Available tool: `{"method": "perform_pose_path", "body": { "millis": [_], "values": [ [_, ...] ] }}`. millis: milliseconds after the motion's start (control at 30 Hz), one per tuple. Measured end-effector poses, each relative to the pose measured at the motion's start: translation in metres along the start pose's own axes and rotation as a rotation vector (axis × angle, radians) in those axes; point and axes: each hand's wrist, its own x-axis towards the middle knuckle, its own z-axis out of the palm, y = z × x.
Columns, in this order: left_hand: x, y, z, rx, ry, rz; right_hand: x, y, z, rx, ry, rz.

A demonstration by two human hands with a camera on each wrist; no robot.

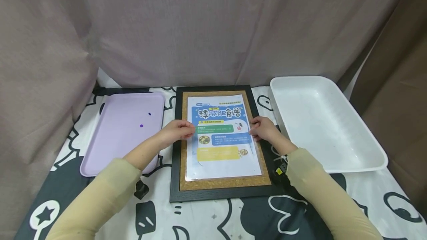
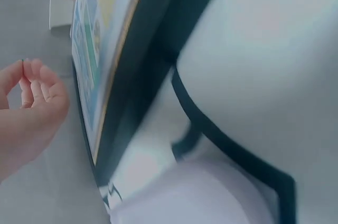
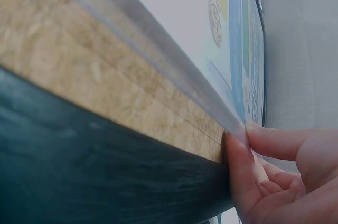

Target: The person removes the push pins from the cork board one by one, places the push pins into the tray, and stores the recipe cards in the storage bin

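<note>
A laminated printed sheet [image 1: 220,166] in blue, green and yellow lies on a cork board [image 1: 213,185] with a black frame. My right hand [image 1: 264,129] pinches the sheet's right edge. In the right wrist view, that hand's thumb [image 3: 272,142] and forefinger grip the clear margin, close over the cork. My left hand [image 1: 176,132] overlaps the left edge in the head view. In the left wrist view it hovers above the board, thumb and forefinger tips together, the other fingers curled. I cannot tell whether something small sits between those tips.
Left of the board lies a shallow purple tray [image 1: 116,140] with two small dots, one purple [image 1: 141,126] and one dark [image 1: 149,114]. A deep white tray [image 1: 333,129] stands on the right. A patterned cloth [image 1: 207,217] covers the table, and grey curtains [image 1: 186,29] hang behind.
</note>
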Motion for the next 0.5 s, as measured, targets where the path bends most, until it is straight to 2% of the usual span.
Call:
{"method": "perform_pose_path", "body": {
  "millis": [333, 500],
  "values": [
    [-0.013, -0.013, -0.030, -0.081, 0.071, 0.016, -0.001, -0.001, 0.000, -0.013, 0.006, 0.002],
    [-0.022, -0.013, -0.048, -0.129, 0.082, 0.070, -0.002, -0.002, -0.001, -0.018, 0.010, 0.001]
  ]
}}
